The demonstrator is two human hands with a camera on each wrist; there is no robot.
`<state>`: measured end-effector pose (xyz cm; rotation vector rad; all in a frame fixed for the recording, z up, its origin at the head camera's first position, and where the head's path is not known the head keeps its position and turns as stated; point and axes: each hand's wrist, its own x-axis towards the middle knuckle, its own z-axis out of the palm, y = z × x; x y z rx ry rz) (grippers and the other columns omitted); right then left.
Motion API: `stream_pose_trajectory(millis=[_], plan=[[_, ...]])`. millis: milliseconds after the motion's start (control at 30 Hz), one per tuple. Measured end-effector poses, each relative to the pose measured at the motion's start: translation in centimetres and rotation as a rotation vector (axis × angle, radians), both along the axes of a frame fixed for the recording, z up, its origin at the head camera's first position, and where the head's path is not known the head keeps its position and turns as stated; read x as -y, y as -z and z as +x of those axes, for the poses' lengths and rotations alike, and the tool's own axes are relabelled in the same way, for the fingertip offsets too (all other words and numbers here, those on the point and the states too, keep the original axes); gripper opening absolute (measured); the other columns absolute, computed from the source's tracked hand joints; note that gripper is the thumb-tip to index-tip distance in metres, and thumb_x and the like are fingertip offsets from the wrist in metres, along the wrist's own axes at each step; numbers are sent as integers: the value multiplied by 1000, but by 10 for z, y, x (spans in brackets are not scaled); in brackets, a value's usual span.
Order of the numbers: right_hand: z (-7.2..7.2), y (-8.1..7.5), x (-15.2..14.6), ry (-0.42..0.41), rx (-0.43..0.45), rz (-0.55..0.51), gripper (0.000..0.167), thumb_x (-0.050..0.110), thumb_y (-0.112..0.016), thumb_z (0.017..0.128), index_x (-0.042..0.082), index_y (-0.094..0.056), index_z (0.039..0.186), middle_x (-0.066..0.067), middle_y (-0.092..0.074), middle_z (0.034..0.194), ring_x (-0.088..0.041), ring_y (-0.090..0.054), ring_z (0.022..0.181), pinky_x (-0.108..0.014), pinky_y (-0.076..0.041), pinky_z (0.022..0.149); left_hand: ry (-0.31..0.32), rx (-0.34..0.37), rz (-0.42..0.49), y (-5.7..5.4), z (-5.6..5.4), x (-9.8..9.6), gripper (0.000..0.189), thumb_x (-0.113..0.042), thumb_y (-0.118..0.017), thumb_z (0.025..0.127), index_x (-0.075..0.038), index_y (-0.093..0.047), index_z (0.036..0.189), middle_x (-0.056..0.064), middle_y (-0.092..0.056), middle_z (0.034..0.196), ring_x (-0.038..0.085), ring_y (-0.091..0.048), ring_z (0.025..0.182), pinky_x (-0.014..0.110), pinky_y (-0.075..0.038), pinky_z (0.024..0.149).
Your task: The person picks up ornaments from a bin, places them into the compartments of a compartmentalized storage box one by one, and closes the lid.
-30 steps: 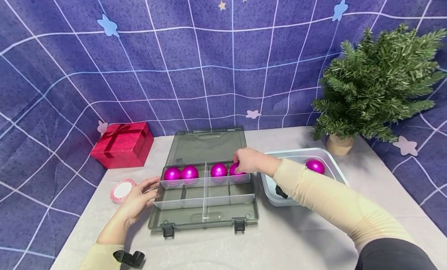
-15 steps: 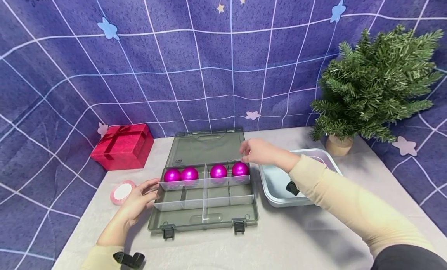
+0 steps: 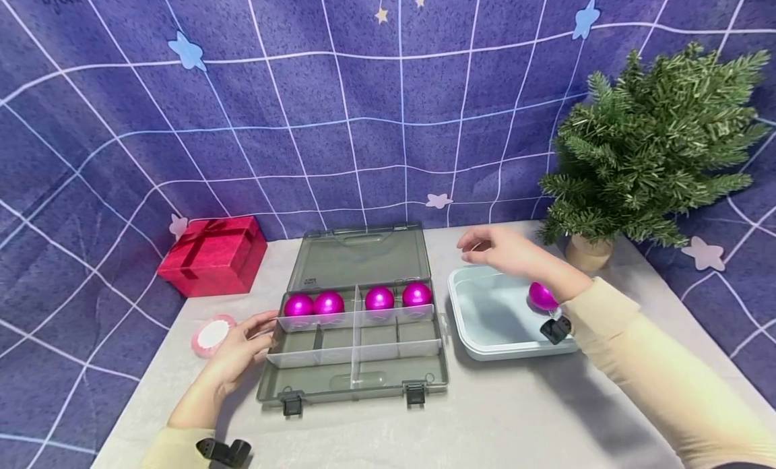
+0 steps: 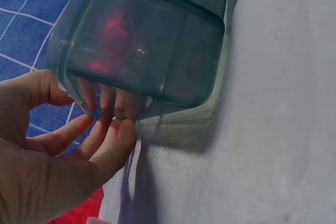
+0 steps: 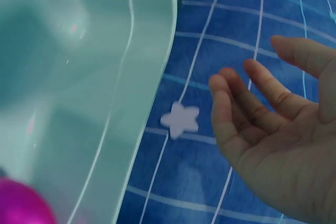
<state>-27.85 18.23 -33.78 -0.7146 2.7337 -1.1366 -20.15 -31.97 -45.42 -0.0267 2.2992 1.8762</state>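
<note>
A grey see-through compartment box (image 3: 376,371) lies with its lid laid back on the table. Several shiny magenta balls (image 3: 379,298) sit in its back row of compartments; the front two rows hold none. At the box's left side rests my left hand (image 3: 242,348), its fingertips (image 4: 123,127) touching the wall. My right hand (image 3: 500,250) hovers over the back edge of a pale blue tub (image 3: 485,351), fingers loosely bent around nothing. In the tub's right part lies another magenta ball (image 3: 542,297), partly hidden by the right wrist.
A red gift box (image 3: 212,257) stands at the back left, with a pink-and-white roll (image 3: 212,334) in front of it. Behind the tub at the right is a small artificial fir tree (image 3: 655,145). A purple patterned cloth (image 3: 364,145) hangs at the back.
My right hand let go of the rightmost ball in the box and moved right, over the tub. The left hand stayed at the box's side.
</note>
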Motion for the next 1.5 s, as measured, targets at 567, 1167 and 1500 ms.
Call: stream_pose_trajectory(millis=[567,1167,1500], plan=[[26,36,-101,148,20,86,33,13,-71,95,-6,-65,121,-23,-69,114,-38,-65,107,-48,-52,92,8,-10,-3,-3,0,1,60,5,-50,97,12,-30,152,36,-38,149,11,-61,104,33,-54,85],[24,47,-99,4,-121,387,37,7,-82,83,-6,-69,114,-16,-72,103,-36,-67,98,-51,-53,86,3,9,-15,-1,-1,-2,59,5,-50,98,11,-30,153,35,-37,150,10,-61,104,31,-53,85],[25,51,-98,-36,-104,422,39,4,-85,76,-1,-72,113,-9,-70,104,-30,-65,97,-49,-52,86,8,4,-1,0,0,-1,59,3,-52,98,11,-30,153,35,-36,150,10,-61,105,32,-53,86]])
